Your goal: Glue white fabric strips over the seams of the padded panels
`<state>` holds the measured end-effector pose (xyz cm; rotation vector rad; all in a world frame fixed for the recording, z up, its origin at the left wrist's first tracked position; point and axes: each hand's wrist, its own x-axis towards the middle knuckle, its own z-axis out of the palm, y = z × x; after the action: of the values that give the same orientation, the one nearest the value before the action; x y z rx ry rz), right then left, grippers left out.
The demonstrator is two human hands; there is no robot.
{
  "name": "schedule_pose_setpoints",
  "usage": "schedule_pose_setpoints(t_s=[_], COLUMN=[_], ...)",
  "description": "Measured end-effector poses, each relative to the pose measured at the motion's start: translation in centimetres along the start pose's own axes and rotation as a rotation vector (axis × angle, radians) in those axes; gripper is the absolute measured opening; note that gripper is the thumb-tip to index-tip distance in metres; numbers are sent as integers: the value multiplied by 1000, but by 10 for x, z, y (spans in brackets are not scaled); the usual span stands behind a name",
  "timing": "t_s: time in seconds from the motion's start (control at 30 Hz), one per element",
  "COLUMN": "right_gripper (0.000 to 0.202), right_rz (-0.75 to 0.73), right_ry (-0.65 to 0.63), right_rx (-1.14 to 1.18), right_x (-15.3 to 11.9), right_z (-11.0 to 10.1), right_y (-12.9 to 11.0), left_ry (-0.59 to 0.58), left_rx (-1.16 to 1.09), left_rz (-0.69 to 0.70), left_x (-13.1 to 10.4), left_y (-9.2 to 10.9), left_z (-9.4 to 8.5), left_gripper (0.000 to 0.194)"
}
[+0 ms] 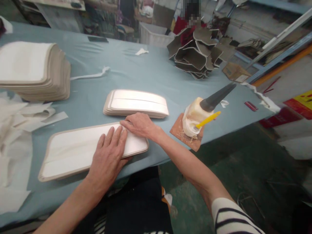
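A long white panel with a beige border [70, 149] lies on the blue-covered table near its front edge. Flat on its right half rests my left hand [108, 154], fingers stretched out and the thumb at the near edge. My right hand [138, 125] touches the panel's far edge, its fingers bent together; whether they pinch anything is hidden. Just beyond the hands is a stack of smaller white panels [138, 100]. To the right, a pale glue-coated container [193, 113] with a dark cone and a yellow-handled brush [208, 119] stands on a brown board [177, 130].
A tall stack of padded panels [24, 63] stands at the left, with white fabric scraps [14, 130] in front of it. Dark curved pieces [195, 55] are heaped at the back right, near a person. A cardboard box [235, 71] and a red object [251, 106] lie farther right.
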<state>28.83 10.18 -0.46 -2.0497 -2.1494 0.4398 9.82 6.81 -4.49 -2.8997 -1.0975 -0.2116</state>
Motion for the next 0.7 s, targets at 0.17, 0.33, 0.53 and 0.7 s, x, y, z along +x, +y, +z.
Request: schedule_pose_setpoints(t_s=[0.17,0.33,0.53,0.7], right_gripper=[52,54,52,50], right_rz=[-4,5,28,13], right_ry=[-23,-52,-36,-5], right_rx=[-40,-71,-96,-56], right_x=[3,5,3,2], right_z=[7,13,7,10], right_y=[1,3,-5,-5], left_ry=[-83,-78,-26,27], left_rx=[-49,-102,-89,-92], left_rz=[-61,-109,-111,-111], left_x=[1,5,2,2], left_y=[8,12,14,12], left_z=[-8,-6,7,18], left_gripper=[96,101,93,90])
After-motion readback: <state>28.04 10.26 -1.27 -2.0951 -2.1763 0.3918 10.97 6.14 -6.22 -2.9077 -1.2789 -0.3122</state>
